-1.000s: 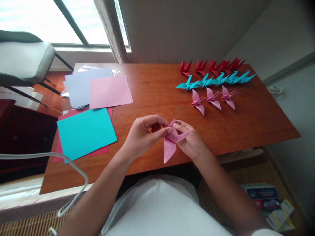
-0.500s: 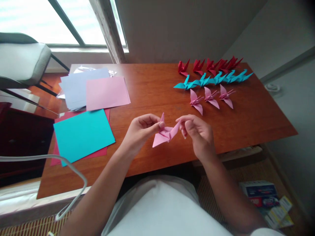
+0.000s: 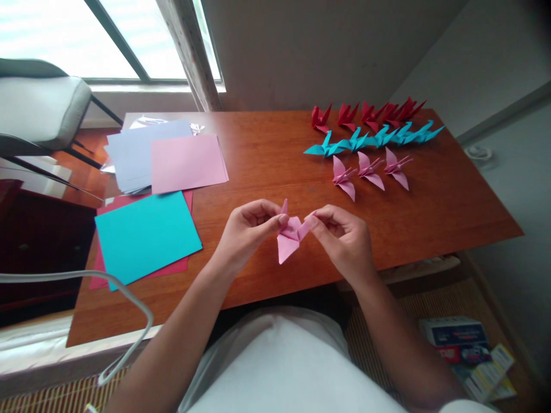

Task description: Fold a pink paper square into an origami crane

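Observation:
A small pink paper crane (image 3: 289, 238) hangs just above the near edge of the wooden table (image 3: 267, 160), held between both hands. My left hand (image 3: 247, 229) pinches its left tip with thumb and forefinger. My right hand (image 3: 342, 241) pinches the opposite tip, fingers curled. One wing points down toward me. Three finished pink cranes (image 3: 370, 171) lie in a row at the far right, behind them a row of teal cranes (image 3: 374, 139) and a row of red cranes (image 3: 370, 113).
Sheets of paper lie at the left: a teal sheet (image 3: 146, 235) over a red one, a pink sheet (image 3: 187, 162) and lavender sheets (image 3: 135, 152). A grey chair (image 3: 38, 109) stands by the window. Boxes (image 3: 469, 350) sit on the floor at right. A white cable (image 3: 107, 298) loops at left.
My right hand let go for a moment and then took the crane's right tip again. The crane turned, its wing swinging from down, out to the left, and back down.

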The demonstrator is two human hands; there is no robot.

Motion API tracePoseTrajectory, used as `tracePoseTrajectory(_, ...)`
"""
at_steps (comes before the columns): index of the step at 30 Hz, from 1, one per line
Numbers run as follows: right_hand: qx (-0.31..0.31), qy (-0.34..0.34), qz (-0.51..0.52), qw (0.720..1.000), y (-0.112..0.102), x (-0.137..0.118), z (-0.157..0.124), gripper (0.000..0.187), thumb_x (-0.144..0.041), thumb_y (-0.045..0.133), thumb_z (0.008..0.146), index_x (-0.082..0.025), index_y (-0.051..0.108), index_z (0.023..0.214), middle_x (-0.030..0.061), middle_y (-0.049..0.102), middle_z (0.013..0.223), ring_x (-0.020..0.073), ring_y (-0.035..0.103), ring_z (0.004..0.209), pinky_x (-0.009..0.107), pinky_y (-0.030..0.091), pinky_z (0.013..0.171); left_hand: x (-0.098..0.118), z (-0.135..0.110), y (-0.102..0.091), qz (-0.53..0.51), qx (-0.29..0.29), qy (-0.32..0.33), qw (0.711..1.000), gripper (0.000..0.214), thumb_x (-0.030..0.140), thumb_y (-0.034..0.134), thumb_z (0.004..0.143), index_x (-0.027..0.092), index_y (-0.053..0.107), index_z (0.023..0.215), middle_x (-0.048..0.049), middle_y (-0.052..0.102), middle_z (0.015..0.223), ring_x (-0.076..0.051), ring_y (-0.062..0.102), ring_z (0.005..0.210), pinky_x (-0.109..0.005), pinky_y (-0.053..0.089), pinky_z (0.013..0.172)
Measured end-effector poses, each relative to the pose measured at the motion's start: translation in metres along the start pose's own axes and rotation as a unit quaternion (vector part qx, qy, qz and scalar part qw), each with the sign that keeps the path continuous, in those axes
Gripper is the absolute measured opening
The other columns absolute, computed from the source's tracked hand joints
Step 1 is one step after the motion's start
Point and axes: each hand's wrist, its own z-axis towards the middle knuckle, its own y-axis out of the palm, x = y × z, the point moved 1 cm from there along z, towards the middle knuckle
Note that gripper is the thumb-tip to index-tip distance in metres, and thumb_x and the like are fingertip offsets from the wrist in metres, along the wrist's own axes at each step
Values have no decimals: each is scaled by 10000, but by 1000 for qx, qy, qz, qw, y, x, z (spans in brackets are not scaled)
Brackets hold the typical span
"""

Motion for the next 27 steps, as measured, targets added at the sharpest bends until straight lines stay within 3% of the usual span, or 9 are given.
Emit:
tracePoseTrajectory(5, -41, -3, -18, 999, -3, 2, 1, 118, -339, 711, 921, -247, 740, 853, 11, 716, 840, 165, 647, 773, 289, 486, 691, 1, -2, 3, 10, 16, 20, 1000, 220, 289, 916, 711, 135, 763, 746, -33, 736, 709, -106, 667, 620, -181, 508, 595)
tracePoseTrajectory(12, -29, -48, -43, 998, -8, -8, 11, 80, -278, 666, 944, -256, 740, 965, 25, 711, 988, 187, 660, 940, 308, 510, 781, -3, -2, 3, 80, -1, 76, 994, 180, 291, 875, 770, 143, 782, 810, -33, 755, 742, -122, 698, 651, -184, 528, 592)
tracePoseTrajectory(15, -79, -55, -32, 995, -10, -13, 18, 80, -255, 665, 935, -236, 735, 969, 31, 723, 994, 198, 674, 968, 324, 528, 816, -4, -2, 3, 102, -36, 73, 991, 170, 286, 858, 794, 140, 775, 823, -32, 758, 742, -131, 705, 653, -194, 529, 586)
tracePoseTrajectory(21, -221, 0, -15, 975, -16, -17, 37, 115, -278, 700, 911, -238, 741, 1010, 15, 745, 1002, 187, 698, 945, 317, 551, 824, -2, -3, 3, 114, -83, 73, 987, 163, 284, 847, 811, 144, 770, 846, -31, 772, 753, -141, 721, 666, -210, 552, 621)
tracePoseTrajectory(27, -276, 21, -56, 959, -16, -24, 49, 86, -296, 727, 884, -212, 745, 894, 4, 755, 884, 159, 691, 821, 278, 542, 734, -2, -2, 2, 159, -82, 90, 980, 180, 310, 837, 821, 144, 768, 828, -36, 766, 748, -134, 688, 660, -216, 509, 603)
